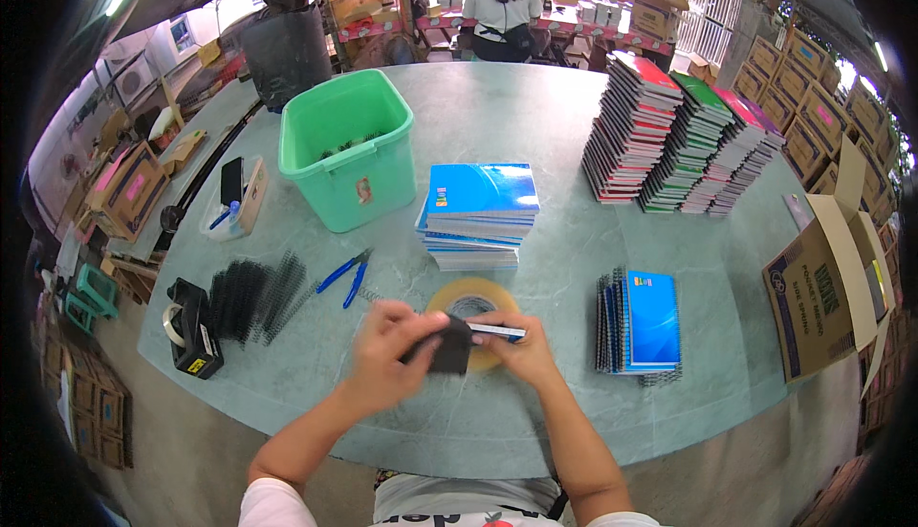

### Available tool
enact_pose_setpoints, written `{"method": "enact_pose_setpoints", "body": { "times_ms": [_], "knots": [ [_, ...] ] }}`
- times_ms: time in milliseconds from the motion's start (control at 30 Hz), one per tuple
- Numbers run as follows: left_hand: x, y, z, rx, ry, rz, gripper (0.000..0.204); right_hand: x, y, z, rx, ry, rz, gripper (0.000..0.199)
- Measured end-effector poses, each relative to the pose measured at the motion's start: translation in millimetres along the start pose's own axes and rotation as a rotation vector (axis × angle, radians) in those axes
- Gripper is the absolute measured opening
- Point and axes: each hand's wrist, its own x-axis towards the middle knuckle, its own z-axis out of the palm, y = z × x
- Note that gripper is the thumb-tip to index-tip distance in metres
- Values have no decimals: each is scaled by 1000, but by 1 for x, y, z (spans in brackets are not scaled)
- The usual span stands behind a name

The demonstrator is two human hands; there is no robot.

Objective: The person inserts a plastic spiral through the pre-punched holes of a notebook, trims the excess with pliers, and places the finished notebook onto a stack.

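Over the wide roll of clear tape (448, 298), both my hands meet at the near middle of the table. My left hand (381, 362), slightly blurred, is closed on a dark flat piece (451, 349); I cannot tell whether it is a cover or something separate. My right hand (528, 353) grips a thin pocket notebook (497, 329), its white page edge and blue cover turned edge-on. Left of them lie blue-handled pliers (354, 285) and a heap of black spiral coils (251, 302). Spiral-bound blue notebooks (654, 321) are stacked to the right.
Behind my hands rise a pile of blue notebooks (483, 192) and a green bin (359, 183). A black tape dispenser (197, 340) stands left. Tall stacks of red notebooks (636, 120) and green notebooks (684, 144) stand far right, an open carton (813, 297) nearer. People work beyond the table.
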Motion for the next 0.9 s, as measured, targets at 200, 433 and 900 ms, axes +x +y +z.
{"method": "enact_pose_setpoints", "body": {
  "times_ms": [200,433,900],
  "knots": [
    [-6,-5,10,-53,-496,40,34,-1,3,0,84,-16,40,24],
    [11,4,7,3,41,-29,33,0,5,0,39,-13,-36,24],
    [23,1,2,60,278,-111,34,-2,7,-1,11,3,93,25]
  ]
}}
